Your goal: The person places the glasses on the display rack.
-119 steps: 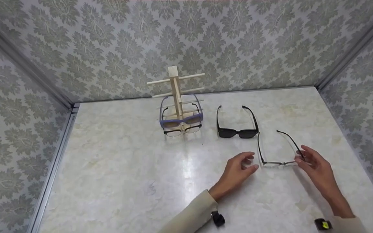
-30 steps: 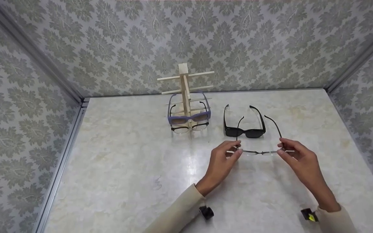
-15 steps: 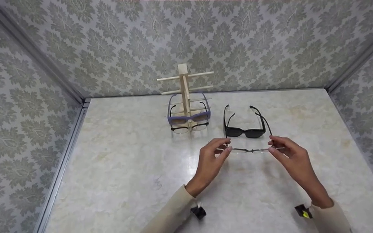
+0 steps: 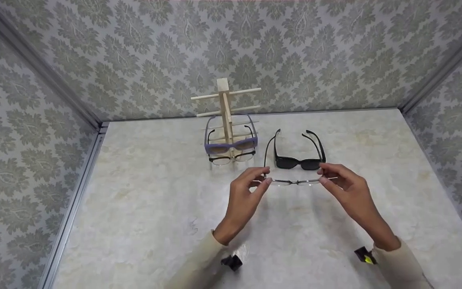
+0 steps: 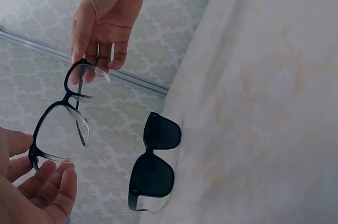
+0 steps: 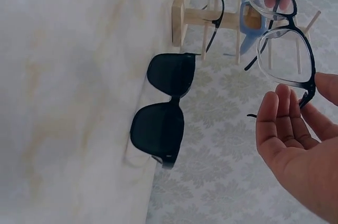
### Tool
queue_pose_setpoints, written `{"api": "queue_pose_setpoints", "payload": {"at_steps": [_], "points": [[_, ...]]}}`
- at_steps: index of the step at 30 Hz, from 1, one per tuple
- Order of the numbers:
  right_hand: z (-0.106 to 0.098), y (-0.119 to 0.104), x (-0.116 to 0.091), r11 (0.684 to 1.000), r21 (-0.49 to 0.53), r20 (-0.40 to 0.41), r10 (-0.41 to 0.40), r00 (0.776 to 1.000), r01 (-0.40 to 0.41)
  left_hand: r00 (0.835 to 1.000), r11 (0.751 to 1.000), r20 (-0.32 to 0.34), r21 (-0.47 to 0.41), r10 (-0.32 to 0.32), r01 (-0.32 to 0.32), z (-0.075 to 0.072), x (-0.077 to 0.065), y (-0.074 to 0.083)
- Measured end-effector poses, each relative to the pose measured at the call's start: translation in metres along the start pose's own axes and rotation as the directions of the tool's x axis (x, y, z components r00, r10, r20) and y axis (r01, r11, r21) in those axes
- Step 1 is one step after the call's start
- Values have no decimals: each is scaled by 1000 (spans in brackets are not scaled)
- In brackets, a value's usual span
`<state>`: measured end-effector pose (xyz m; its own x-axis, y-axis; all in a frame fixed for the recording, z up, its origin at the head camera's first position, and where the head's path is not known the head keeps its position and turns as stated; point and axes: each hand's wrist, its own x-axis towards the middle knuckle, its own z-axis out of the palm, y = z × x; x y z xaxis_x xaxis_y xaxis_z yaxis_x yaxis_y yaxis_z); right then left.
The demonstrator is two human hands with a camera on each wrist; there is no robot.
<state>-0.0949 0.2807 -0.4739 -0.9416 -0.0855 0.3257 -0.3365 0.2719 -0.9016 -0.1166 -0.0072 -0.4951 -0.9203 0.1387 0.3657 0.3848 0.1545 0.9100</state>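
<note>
A pair of eyeglasses (image 4: pixel 294 182) with a dark upper rim and clear lenses is held above the table, its temples unfolded and pointing away from me. My left hand (image 4: pixel 247 194) pinches it at the left hinge corner between thumb and fingers. At the opposite corner my right hand (image 4: pixel 349 190) pinches it the same way. Just beyond lie black sunglasses (image 4: pixel 298 163) on the table, temples spread toward the wall. In the right wrist view the eyeglasses (image 6: pixel 289 26) show a black upper frame, with the left hand partly behind a lens.
Left of the sunglasses stands a wooden display rack (image 4: pixel 225 108) with crosswise pegs. Purple sunglasses (image 4: pixel 231 147) hang low on it, above dark-rimmed eyeglasses (image 4: pixel 232 159). Patterned walls enclose the marbled table (image 4: pixel 142 208) at the back and both sides.
Four seconds ago only my right hand held the eyeglasses; the left was apart from them. Both hands now hold them and have carried them left, toward the rack. The black sunglasses stay put.
</note>
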Motion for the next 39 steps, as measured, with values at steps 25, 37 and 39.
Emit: {"api": "queue_pose_setpoints", "payload": {"at_steps": [25, 37, 39], "points": [[28, -23, 26, 995, 79, 116, -70, 991, 61, 988, 995, -114, 20, 102, -101, -45, -6, 17], [42, -37, 34, 990, 99, 143, -113, 983, 100, 969, 977, -151, 117, 196, -180, -64, -9, 28], [44, -40, 36, 989, 101, 148, -123, 981, 109, 966, 975, -157, 127, 203, -185, -67, -9, 30]]}}
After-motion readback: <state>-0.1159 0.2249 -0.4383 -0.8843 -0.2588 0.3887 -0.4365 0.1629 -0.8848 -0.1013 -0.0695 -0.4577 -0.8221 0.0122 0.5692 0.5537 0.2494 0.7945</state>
